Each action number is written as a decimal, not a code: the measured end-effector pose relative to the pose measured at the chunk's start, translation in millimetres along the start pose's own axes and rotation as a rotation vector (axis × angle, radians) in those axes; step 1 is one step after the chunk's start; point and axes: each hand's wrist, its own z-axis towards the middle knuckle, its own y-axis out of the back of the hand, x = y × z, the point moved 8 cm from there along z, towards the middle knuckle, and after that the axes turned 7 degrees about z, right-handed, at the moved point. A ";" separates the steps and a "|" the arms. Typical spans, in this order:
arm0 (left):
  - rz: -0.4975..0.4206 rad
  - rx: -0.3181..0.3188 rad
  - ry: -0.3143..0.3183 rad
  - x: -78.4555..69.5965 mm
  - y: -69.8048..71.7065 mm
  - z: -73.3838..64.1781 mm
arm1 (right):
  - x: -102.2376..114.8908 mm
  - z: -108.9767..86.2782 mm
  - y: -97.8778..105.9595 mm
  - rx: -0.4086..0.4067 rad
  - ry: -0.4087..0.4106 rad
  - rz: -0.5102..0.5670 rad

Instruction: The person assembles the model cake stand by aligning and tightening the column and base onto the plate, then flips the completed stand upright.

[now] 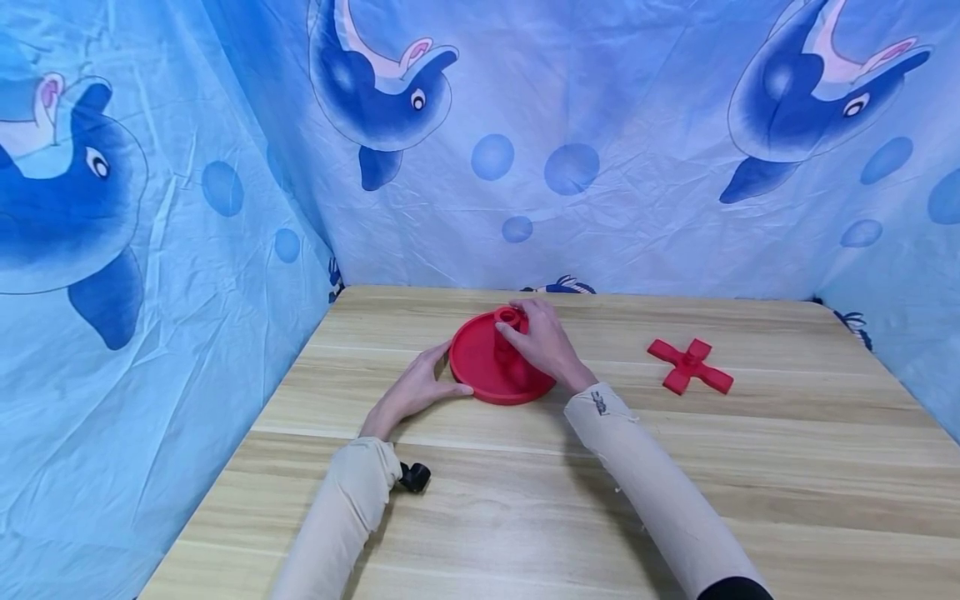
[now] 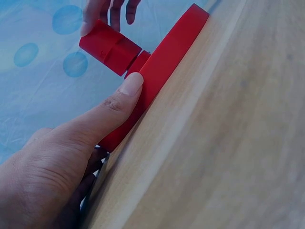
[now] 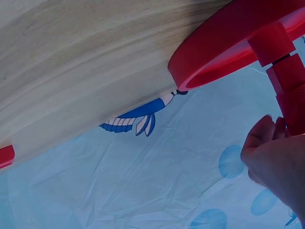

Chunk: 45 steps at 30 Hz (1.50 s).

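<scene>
A round red tray (image 1: 474, 354) with a raised rim lies on the table. A red column (image 2: 110, 47) rises from its middle, with a ring-shaped top in the head view. Both wrist views show a narrow dark gap between the column's upper part and the short stub (image 3: 271, 44) below it. My left hand (image 1: 415, 390) holds the tray's near left edge, thumb on the outer rim; its other fingers are partly hidden. Around the upper column curl the thumb and fingers of my right hand (image 1: 549, 343).
To the right on the wooden table (image 1: 480, 517) lies a red four-armed cross piece (image 1: 690, 365). A blue curtain (image 1: 525, 225) with dolphin prints hangs behind and at both sides. A small black object (image 1: 415, 477) sits beside the left cuff.
</scene>
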 end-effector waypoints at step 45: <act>-0.002 0.008 0.020 -0.5 0.1 -0.4 | 1.0 1.6 1.3 0.060 0.014 0.012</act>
